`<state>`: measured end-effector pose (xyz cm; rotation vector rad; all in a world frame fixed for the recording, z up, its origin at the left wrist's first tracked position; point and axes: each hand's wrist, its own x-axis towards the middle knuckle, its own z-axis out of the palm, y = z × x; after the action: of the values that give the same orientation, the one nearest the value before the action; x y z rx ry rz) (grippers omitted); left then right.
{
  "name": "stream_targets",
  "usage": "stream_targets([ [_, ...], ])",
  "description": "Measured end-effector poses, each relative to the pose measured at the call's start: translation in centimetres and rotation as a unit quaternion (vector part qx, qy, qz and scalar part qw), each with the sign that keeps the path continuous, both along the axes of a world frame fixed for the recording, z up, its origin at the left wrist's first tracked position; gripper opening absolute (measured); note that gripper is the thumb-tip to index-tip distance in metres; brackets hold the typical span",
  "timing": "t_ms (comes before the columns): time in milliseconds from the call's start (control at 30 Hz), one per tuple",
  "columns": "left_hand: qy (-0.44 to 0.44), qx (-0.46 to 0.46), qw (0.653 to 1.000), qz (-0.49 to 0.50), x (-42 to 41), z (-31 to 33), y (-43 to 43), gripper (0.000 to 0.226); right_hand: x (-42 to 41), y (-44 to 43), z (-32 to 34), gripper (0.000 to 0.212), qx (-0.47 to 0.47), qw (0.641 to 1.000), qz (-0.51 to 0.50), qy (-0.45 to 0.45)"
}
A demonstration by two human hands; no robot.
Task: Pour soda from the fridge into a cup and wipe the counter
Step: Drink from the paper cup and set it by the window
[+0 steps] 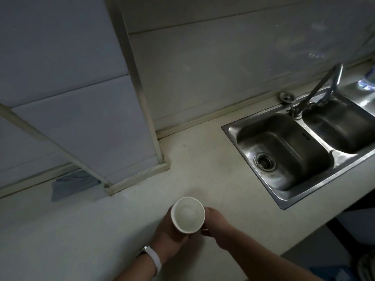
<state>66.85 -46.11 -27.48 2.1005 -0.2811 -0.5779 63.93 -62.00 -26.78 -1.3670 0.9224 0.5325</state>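
A white cup (187,214) with nothing visible inside is near the front edge of the pale counter (203,169); whether it rests on the surface I cannot tell. My left hand (169,233), with a white band on its wrist, wraps around the cup's left side and base. My right hand (215,222) holds the cup's right side, fingers curled at the handle. A blue cloth (71,184) lies on the counter at the left, against the wall. No soda or fridge is in view.
A steel double sink (300,147) with a faucet (328,82) is set into the counter at the right. A tiled column (91,118) juts out at the back left. A plastic bottle (368,80) lies at the far right edge.
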Motion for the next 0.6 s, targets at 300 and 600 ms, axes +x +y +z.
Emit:
stream_targets([
  [300, -0.028, -0.042, 0.997, 0.06, -0.9, 3.0, 1.0, 0.068, -0.9, 0.7, 2.5, 0.038, 0.086, 0.996, -0.026, -0.026],
  [600, -0.032, -0.056, 0.998, 0.0, -2.0, 6.2, 0.5, 0.067, -3.2, 0.7, 4.3, 0.05, 0.198, 0.969, -0.112, -0.095],
])
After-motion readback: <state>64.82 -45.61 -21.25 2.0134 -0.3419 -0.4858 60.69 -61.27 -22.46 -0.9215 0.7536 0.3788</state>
